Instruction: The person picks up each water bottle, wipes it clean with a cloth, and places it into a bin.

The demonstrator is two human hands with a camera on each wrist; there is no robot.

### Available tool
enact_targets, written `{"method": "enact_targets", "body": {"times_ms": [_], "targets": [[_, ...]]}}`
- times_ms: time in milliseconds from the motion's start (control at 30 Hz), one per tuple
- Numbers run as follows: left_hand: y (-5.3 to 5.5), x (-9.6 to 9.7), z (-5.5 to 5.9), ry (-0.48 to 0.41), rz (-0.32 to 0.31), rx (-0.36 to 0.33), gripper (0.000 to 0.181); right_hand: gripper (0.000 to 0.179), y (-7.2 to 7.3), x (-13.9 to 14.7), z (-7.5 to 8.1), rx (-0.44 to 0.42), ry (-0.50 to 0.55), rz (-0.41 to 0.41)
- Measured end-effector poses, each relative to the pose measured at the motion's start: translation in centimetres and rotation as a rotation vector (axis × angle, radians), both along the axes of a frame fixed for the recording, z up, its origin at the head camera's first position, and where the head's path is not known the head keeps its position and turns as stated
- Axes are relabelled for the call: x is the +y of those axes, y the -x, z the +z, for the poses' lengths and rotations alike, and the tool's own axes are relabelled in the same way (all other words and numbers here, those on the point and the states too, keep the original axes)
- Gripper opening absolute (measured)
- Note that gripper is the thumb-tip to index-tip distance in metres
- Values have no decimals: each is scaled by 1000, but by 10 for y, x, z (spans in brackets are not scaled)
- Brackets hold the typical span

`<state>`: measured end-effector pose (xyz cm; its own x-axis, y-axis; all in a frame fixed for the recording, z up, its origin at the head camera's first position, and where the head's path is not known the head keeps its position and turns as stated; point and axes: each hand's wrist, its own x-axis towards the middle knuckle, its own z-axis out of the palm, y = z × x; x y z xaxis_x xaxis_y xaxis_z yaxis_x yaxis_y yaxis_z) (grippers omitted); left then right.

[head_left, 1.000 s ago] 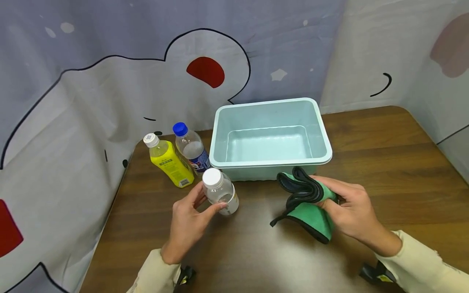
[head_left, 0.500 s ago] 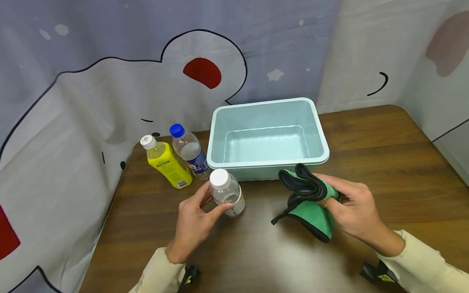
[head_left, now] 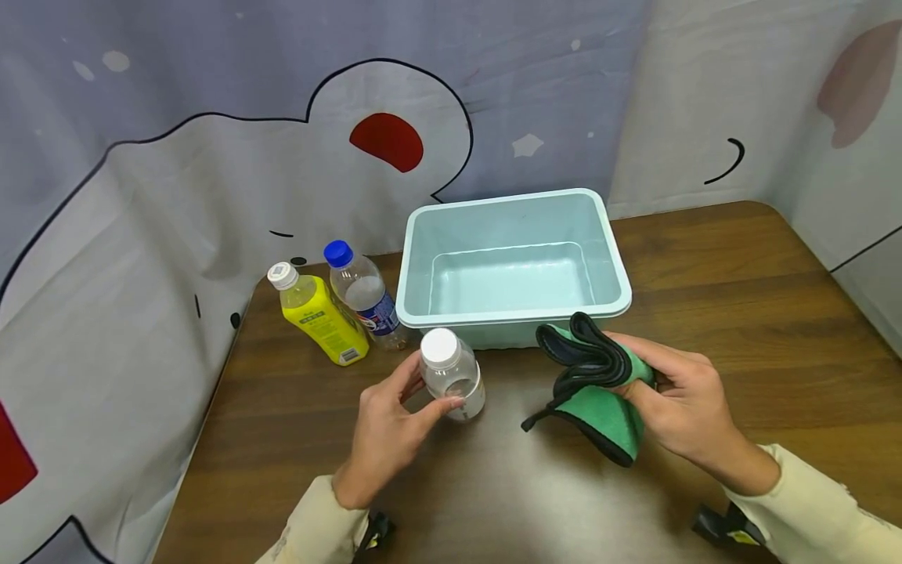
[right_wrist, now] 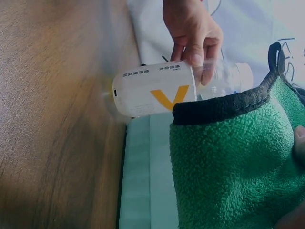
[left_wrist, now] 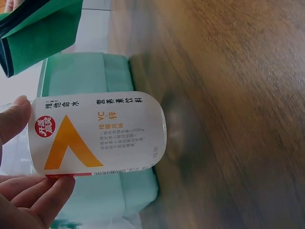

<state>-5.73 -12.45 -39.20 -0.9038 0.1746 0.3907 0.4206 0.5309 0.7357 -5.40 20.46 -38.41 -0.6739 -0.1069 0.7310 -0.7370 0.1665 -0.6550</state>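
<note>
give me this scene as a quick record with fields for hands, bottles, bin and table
left hand: holds the white-capped bottle
right hand: grips the green cloth, folded, black edging
held bottle's label: white with orange V-shaped mark
other bottles: yellow bottle, blue-capped bottle, both left of the bin
bin: pale teal, beyond both hands
table: brown wood grain

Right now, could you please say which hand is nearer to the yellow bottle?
The left hand: it grips the white-capped clear bottle, right of the yellow bottle and nearer the person. The right hand, holding the green cloth, is farther right.
</note>
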Motion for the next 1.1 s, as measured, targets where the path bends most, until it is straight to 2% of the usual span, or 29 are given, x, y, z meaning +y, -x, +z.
{"method": "enact_targets", "body": {"times_ms": [333, 733, 1100], "targets": [[0, 12, -2, -4, -50, -10, 68, 34, 0, -3, 2, -18, 24, 18], [2, 23, -6, -12, -98, 14, 67, 34, 1, -6, 2, -24, 49, 52], [5, 35, -9, -25, -153, 23, 67, 36, 3, -7, 4, 5, 70, 87]]}}
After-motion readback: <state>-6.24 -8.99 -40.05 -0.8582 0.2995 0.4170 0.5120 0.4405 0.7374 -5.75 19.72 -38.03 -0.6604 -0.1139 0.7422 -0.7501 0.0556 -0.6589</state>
